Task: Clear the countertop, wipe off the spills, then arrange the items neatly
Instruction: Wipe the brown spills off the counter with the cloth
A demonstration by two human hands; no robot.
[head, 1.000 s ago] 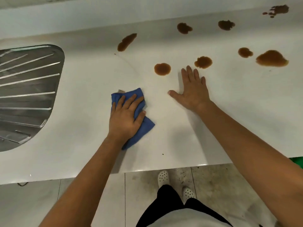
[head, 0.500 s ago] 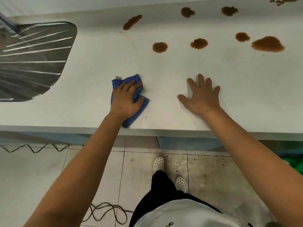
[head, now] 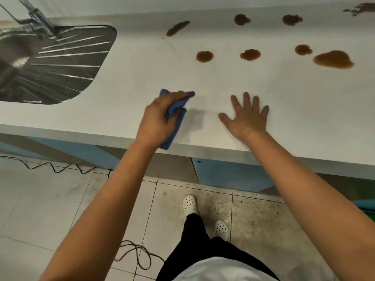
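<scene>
A blue cloth [head: 176,116] hangs bunched in my left hand [head: 160,116], whose fingers curl round it just above the white countertop [head: 132,78] near its front edge. My right hand [head: 246,115] rests flat on the counter with fingers spread, a little to the right of the cloth. Several brown spills lie further back: a round one [head: 204,56], a ragged one [head: 250,54], a streak [head: 177,28] and a large puddle [head: 333,60] at the right.
A steel sink drainboard [head: 60,63] with a faucet [head: 38,17] is set into the counter at the left. Below the counter edge are blue cabinet fronts, a tiled floor, a black cable [head: 134,254] and my white shoes.
My left hand went from pressing the cloth flat on the counter to gripping it bunched and lifted. The view tilted down and back; my right hand stayed flat.
</scene>
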